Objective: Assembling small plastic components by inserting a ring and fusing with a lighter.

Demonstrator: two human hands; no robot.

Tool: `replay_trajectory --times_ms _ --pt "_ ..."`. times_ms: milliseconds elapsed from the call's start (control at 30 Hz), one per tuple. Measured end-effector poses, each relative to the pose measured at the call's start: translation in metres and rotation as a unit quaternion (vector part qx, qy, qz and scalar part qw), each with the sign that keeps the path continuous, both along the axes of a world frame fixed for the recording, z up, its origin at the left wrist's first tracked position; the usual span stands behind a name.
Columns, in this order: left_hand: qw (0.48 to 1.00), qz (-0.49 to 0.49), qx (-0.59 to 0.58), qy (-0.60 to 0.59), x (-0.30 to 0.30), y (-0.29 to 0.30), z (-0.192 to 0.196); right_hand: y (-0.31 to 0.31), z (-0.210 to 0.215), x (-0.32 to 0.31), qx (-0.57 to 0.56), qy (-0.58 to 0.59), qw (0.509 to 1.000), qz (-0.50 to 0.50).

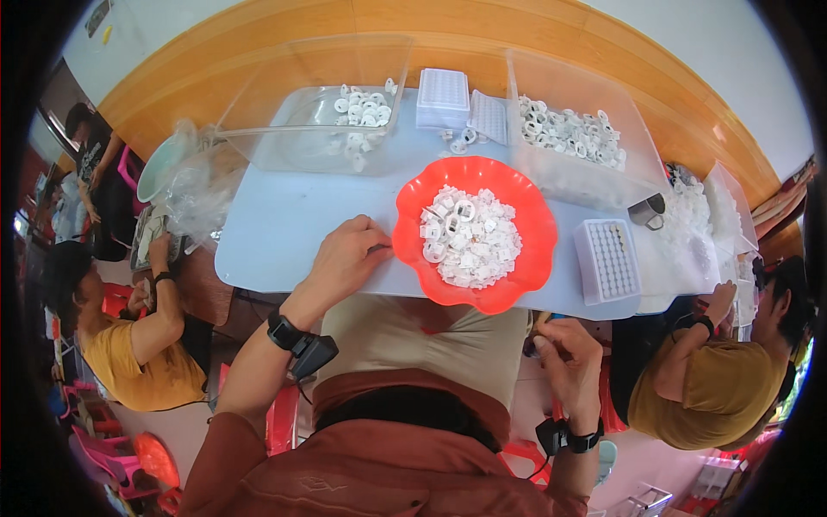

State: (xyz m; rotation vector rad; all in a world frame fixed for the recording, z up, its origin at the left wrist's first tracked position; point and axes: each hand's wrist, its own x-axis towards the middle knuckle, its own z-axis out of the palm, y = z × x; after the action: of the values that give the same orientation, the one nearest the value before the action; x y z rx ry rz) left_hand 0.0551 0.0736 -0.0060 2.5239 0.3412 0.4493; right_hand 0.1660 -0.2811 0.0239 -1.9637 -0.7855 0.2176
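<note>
The fingers of the left hand are bent, with their tips at the left rim of a red plastic bowl with a scalloped edge, near the centre of the frame; whether they touch the rim or pinch anything cannot be told. The right hand, below the table edge at lower right of centre, has its fingers curled in toward the thumb, and whether something small sits between them is also unclear. Within the bowl lies a heap of small white plastic pieces, with a few white rings on its upper left part. The bowl stands at the near edge of a pale blue tabletop. To its right is a white rectangular tray with rows of round openings, and above that a small grey metal cup. At top centre stands a stack of white gridded trays, between two clear plastic bins holding white round parts: the left bin with a smaller pile, the right bin with a larger one. Farther out, a person in a yellow shirt sits at the left of the frame, and another in a mustard shirt at the lower right.
</note>
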Motion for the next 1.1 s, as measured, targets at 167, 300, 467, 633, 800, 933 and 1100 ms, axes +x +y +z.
replay_trajectory --times_ms 167,300,467,633,800,933,1100 --pt "1.0 -0.014 -0.005 0.002 0.001 0.002 0.001 -0.005 -0.014 -0.012 0.023 0.02 0.999 0.008" --pt "1.0 -0.027 -0.002 0.01 0.001 0.002 0.004 -0.005 -0.015 -0.02 0.019 0.012 1.0 0.018" --pt "0.999 -0.028 -0.016 0.014 0.0 0.002 0.006 -0.007 -0.032 -0.027 0.036 0.022 0.998 0.04" --pt "0.997 -0.019 -0.068 -0.018 0.002 0.0 0.0 -0.014 -0.03 -0.036 0.035 0.026 0.998 0.035" --pt "0.959 0.059 -0.263 -0.085 -0.004 0.004 0.0 -0.024 -0.034 -0.044 0.043 0.024 0.998 0.031" --pt "0.943 0.096 -0.289 -0.131 -0.019 -0.003 0.016 -0.024 -0.03 -0.049 0.058 0.036 0.997 0.036" --pt "0.837 0.041 -0.51 -0.196 -0.04 -0.055 0.047 -0.006 -0.011 -0.053 0.096 0.024 0.994 0.049"
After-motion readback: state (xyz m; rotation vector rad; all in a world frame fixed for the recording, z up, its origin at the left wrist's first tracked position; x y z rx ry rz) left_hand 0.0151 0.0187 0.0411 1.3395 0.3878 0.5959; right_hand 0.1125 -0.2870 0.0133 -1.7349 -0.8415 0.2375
